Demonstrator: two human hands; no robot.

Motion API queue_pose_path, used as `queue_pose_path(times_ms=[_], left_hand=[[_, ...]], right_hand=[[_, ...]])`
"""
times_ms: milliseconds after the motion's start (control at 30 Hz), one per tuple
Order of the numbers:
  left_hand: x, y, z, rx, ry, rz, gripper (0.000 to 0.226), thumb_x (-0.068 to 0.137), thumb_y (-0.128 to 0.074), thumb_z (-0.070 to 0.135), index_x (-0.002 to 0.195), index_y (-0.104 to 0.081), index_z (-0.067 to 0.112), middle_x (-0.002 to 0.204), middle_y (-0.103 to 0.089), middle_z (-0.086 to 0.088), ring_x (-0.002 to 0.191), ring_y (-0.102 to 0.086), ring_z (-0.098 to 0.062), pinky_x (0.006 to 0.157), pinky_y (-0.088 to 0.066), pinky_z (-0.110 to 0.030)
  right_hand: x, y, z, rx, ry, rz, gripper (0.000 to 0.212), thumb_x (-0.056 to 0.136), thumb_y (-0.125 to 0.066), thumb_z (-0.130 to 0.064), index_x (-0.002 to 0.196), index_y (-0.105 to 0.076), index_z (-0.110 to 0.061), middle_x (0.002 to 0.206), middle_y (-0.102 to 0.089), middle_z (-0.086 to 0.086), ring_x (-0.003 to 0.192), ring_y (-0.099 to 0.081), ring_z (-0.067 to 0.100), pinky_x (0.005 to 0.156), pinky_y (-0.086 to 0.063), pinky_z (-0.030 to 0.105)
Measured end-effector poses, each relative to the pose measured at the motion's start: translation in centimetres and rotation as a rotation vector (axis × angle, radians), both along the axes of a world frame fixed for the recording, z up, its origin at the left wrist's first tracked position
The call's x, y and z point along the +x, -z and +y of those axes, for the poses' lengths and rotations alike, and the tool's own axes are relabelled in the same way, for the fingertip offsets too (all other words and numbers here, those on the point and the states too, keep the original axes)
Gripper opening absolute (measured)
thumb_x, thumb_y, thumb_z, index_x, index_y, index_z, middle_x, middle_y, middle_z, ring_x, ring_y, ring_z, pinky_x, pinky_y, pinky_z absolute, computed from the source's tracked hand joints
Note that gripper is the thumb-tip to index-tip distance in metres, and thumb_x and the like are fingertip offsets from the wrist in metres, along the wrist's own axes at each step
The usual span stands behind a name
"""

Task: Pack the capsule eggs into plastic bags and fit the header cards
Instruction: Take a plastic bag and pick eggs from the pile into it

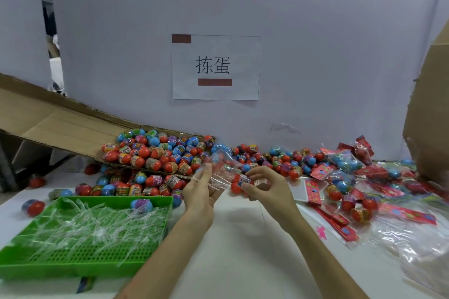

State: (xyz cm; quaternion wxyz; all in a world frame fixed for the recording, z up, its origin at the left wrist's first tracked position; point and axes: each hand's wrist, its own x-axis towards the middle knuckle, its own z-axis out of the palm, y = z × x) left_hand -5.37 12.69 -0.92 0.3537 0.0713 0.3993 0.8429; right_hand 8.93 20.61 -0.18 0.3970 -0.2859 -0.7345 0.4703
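- Your left hand (200,193) is holding a clear plastic bag (220,172) above the white table (238,238), thumb and fingers pinching the film.
- Your right hand (266,185) is gripping a red-and-blue capsule egg (239,183) with curled fingertips, right at the bag's near end; whether the egg is already inside is not clear.
- The loose pile of capsule eggs (155,153) is lying behind your hands, spilling off a tilted cardboard flap (56,116) onto the table.
- A green tray (60,267) is sitting to your left, holding clear plastic strips (97,226) and one stray egg (141,204) at its far edge.
- Red header cards (313,192) and filled bags (345,160) are lying mixed together to your right, near a heap of empty clear bags (413,245).
- A paper sign (216,67) is hanging on the wall ahead of you.
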Motion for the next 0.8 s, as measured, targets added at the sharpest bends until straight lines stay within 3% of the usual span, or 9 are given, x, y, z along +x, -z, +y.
queue_pose_path(times_ms=[100, 233, 400, 633, 700, 800], left_hand=[[0.3, 0.1, 0.0, -0.017, 0.015, 0.015, 0.018, 0.097, -0.070, 0.019, 0.111, -0.073, 0.009, 0.103, -0.079, -0.016, 0.088, -0.077, -0.025, 0.074, -0.064, -0.036], [0.3, 0.2, -0.1, -0.008, 0.026, 0.018, 0.022, 0.098, -0.069, 0.018, 0.118, -0.072, 0.008, 0.106, -0.079, -0.015, 0.101, -0.076, -0.029, 0.082, -0.062, -0.038], [0.4, 0.2, -0.1, -0.035, 0.053, 0.076, 0.016, 0.098, -0.069, 0.018, 0.111, -0.075, 0.011, 0.097, -0.081, -0.009, 0.083, -0.078, -0.020, 0.064, -0.062, -0.030], [1.1, 0.1, -0.4, -0.020, 0.245, 0.202, 0.028, 0.094, -0.071, 0.015, 0.121, -0.072, 0.008, 0.107, -0.078, -0.017, 0.093, -0.078, -0.027, 0.072, -0.063, -0.033], [1.0, -0.1, -0.6, 0.010, 0.267, 0.199, 0.032, 0.093, -0.070, 0.017, 0.124, -0.072, 0.008, 0.107, -0.078, -0.017, 0.090, -0.078, -0.024, 0.070, -0.063, -0.031], [0.4, -0.3, -0.6, 0.038, 0.244, 0.132, 0.031, 0.094, -0.069, 0.013, 0.123, -0.069, 0.000, 0.105, -0.078, -0.019, 0.087, -0.078, -0.024, 0.068, -0.063, -0.030]], right_hand=[[-0.2, 0.0, -0.3, -0.098, -0.068, 0.078, 0.022, 0.085, -0.081, -0.011, 0.102, -0.074, -0.022, 0.101, -0.072, 0.004, 0.082, -0.075, 0.020, 0.069, -0.062, 0.029], [-0.1, -0.2, -0.5, -0.149, -0.142, 0.120, 0.021, 0.090, -0.074, -0.004, 0.105, -0.076, -0.019, 0.101, -0.074, 0.006, 0.087, -0.076, 0.025, 0.076, -0.064, 0.036], [-0.3, -0.3, -0.9, -0.134, -0.127, 0.137, 0.019, 0.087, -0.078, -0.004, 0.102, -0.071, -0.012, 0.094, -0.075, 0.005, 0.083, -0.076, 0.027, 0.074, -0.064, 0.036], [-0.6, 0.8, -0.7, -0.070, -0.050, 0.231, 0.003, 0.089, -0.077, -0.010, 0.090, -0.075, -0.012, 0.088, -0.074, 0.004, 0.081, -0.074, 0.025, 0.071, -0.062, 0.032], [-0.7, 0.8, -0.9, -0.047, -0.089, 0.177, 0.013, 0.096, -0.069, -0.014, 0.095, -0.080, -0.022, 0.093, -0.072, -0.001, 0.085, -0.072, 0.016, 0.070, -0.060, 0.028], [-0.6, 0.8, -0.9, -0.030, -0.207, 0.035, 0.037, 0.100, -0.058, -0.004, 0.104, -0.081, -0.034, 0.091, -0.064, 0.000, 0.072, -0.061, 0.005, 0.068, -0.055, 0.024]])
